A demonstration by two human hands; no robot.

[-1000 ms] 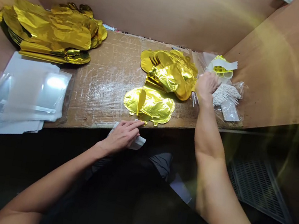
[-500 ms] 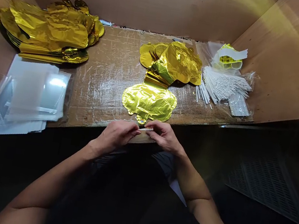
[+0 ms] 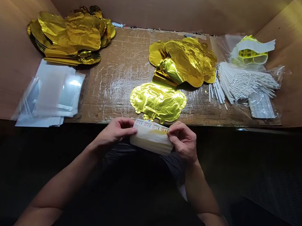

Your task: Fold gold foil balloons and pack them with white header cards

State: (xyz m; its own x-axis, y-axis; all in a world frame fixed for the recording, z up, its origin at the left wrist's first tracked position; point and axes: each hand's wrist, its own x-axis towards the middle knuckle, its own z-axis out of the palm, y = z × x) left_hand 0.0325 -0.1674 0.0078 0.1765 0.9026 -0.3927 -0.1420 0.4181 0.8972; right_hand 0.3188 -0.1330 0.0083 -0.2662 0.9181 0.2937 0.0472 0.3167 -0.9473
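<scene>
Between my two hands a pale, pliable sheet (image 3: 152, 140) is held out at the table's front edge. A row of small CE marks and red symbols runs along its top; I cannot tell whether it is a label sheet or a bag. My left hand (image 3: 115, 132) pinches its left end between thumb and fingers. The upper right corner is pinched in my right hand (image 3: 184, 141). Just beyond lies a flat gold foil balloon (image 3: 157, 100), its near edge close to the sheet. It joins a folded pile of gold foil balloons (image 3: 186, 59) behind.
At the back left is a larger heap of gold foil balloons (image 3: 68, 33). Clear plastic bags and white sheets (image 3: 52, 92) lie in front of it. On the right are many white paper sticks (image 3: 243, 82), a yellow curled strip (image 3: 253, 53) and a clear packet (image 3: 262, 104). Cardboard walls (image 3: 163, 3) enclose the table.
The sheet, seen nearly edge-on before, now faces me with its printed row showing. My hands have moved farther apart along it. The view has shifted slightly, moving the table items rightward.
</scene>
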